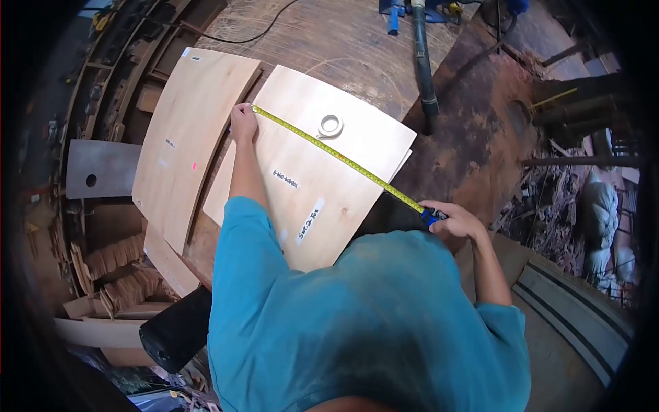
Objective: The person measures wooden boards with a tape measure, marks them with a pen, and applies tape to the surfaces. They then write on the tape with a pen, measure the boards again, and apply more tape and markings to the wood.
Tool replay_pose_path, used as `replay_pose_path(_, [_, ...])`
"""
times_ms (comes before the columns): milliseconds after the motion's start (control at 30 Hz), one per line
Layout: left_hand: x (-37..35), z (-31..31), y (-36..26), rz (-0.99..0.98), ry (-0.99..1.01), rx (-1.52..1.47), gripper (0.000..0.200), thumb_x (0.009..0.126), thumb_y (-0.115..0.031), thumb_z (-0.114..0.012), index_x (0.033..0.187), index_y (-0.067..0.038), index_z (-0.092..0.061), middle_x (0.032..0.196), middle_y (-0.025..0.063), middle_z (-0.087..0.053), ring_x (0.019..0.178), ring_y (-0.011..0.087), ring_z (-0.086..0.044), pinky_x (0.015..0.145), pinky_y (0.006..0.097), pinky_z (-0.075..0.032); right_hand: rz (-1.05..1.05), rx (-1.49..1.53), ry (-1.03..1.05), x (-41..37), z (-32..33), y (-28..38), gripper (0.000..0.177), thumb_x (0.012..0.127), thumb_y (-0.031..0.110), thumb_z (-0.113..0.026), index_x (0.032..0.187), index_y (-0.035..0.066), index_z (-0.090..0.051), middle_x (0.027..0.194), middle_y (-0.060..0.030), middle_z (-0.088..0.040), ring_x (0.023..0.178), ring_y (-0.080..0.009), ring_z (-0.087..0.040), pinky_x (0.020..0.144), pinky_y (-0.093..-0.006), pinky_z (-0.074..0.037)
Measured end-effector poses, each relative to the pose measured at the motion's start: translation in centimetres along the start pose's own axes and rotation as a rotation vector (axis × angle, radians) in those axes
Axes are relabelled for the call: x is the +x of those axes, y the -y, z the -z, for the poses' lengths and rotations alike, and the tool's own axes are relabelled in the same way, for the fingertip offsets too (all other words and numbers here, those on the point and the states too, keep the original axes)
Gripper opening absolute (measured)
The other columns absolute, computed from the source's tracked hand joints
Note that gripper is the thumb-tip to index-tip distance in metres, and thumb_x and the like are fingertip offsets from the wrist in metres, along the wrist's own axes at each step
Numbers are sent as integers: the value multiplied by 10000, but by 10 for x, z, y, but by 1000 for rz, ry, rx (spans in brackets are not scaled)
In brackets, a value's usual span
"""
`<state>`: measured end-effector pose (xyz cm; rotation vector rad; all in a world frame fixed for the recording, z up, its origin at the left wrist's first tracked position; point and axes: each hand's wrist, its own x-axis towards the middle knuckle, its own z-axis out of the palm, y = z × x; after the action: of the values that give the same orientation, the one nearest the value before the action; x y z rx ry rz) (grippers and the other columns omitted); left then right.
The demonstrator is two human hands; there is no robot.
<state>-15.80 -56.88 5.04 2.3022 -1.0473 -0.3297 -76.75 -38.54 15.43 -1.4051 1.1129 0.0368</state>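
Left hand, fingers curled tight, pinches the yellow measuring tape at the pale board's edge, right hand's fingers wrapped around its blue case!

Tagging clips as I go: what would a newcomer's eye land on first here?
Most likely the yellow tape measure, stretched diagonally over a pale wooden panel from the left hand to the right hand gripping its blue case. The white roll of tape on that panel probably comes next, then the teal shirt filling the lower middle.
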Motion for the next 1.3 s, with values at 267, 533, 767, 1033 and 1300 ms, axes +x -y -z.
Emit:
replay_pose_path(267, [-11,-4,-1,-82,-43,54,389,1017,-430,-520,1171,-117,-692,1271,117,-693,1202,341,-641,1033,488,-478,-227,82,1,-5,-2,8,697,801,89,-774,1476,144,-609,1167,-104,-730,1052,-220,-681,983,-353,-515])
replay_pose_path(533, [-6,-6,1,-36,-53,100,379,996,-446,-551,1154,-143,-717,1260,112,-715,1211,335,-643,1033,490,-480,-77,1,-97,2,-12,-11,691,785,185,-799,1456,221,-634,956,-138,-744,624,-223,-680,637,-373,-557])
replay_pose_path(767, [-15,-2,-9,-10,-73,91,389,986,-429,-573,1136,-119,-754,1205,134,-751,1158,352,-676,993,492,-508,-55,-13,-120,3,-16,-10,680,778,189,-807,1437,216,-642,1013,-141,-747,621,-225,-679,621,-374,-561])
replay_pose_path(1033, [-15,-3,-8,-51,-131,46,392,972,-442,-597,1122,-125,-770,1165,136,-764,1122,358,-692,972,496,-517,-173,-23,-115,-2,-17,11,697,754,236,-831,1427,224,-648,1202,-157,-745,974,-305,-736,872,-402,-574])
replay_pose_path(1300, [-10,-7,0,-50,-142,67,400,964,-471,-620,1103,-130,-777,1151,136,-769,1102,360,-699,959,510,-517,-176,-49,-119,-3,-18,17,711,740,266,-836,1424,214,-647,1303,-168,-717,1216,-364,-667,1048,-426,-504])
